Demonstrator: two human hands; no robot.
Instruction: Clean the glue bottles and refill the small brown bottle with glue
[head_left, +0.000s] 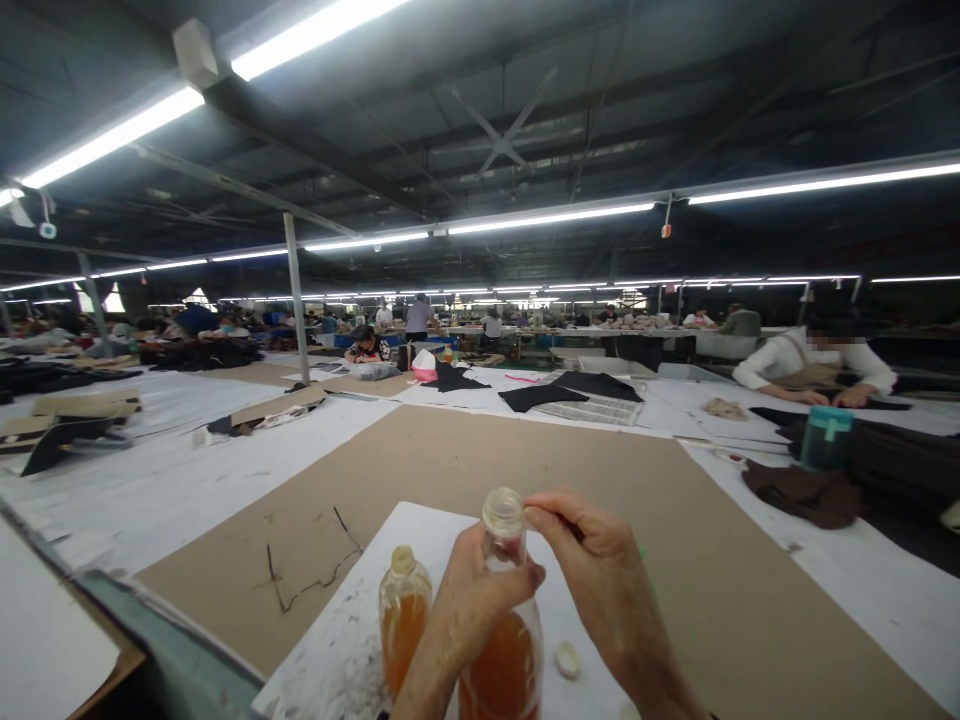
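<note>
My left hand (480, 590) is wrapped round the neck of a clear plastic bottle (504, 640) holding amber liquid; its mouth is uncapped. My right hand (600, 570) is closed in a pinch at the bottle's rim, and what it pinches is too small to name. A second, smaller bottle (403, 615) of the same amber liquid stands just left, with a cap on. A loose pale cap (568, 659) lies on the white board (352, 620) under both bottles.
The white board rests on a large brown cardboard sheet (480, 470) on a wide white table. A teal-lidded cup (825, 438) and dark fabric (806, 492) lie to the right. A person in white (814, 370) sits at the far right; other workers are at distant tables.
</note>
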